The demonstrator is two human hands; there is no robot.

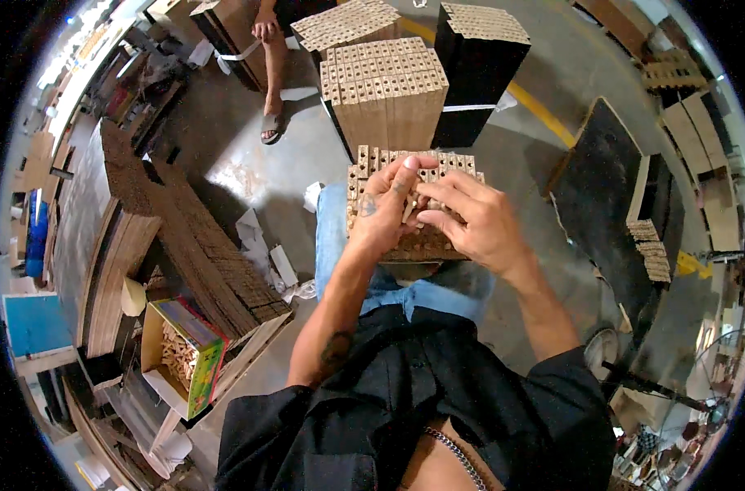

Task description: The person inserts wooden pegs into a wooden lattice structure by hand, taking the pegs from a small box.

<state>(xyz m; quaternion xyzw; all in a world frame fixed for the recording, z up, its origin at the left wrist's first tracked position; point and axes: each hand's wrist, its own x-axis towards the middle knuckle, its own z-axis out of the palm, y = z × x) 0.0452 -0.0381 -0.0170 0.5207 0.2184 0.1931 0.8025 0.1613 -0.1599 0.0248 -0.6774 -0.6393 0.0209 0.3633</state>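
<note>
Bent over a bundle of drilled wooden strips (464, 162) on the lap, with left hand (381, 209) and right hand (476, 219) close together above it.
Reaching in from the near side, with elbows bent outward and forearms slanting inward. Turned thumb-up on the left, with fingers partly curled; arched over from the right on the other side, with thumb and index finger bent toward the left fingers. Between them, small wooden pegs (411, 211), partly hidden; cannot tell in which hand gripped, or how firmly. Below, blue jeans (331, 221) under the bundle. At near left, more pegs in an open box (206, 378); farther off, a tall drilled stack (395, 110) on the floor.
</note>
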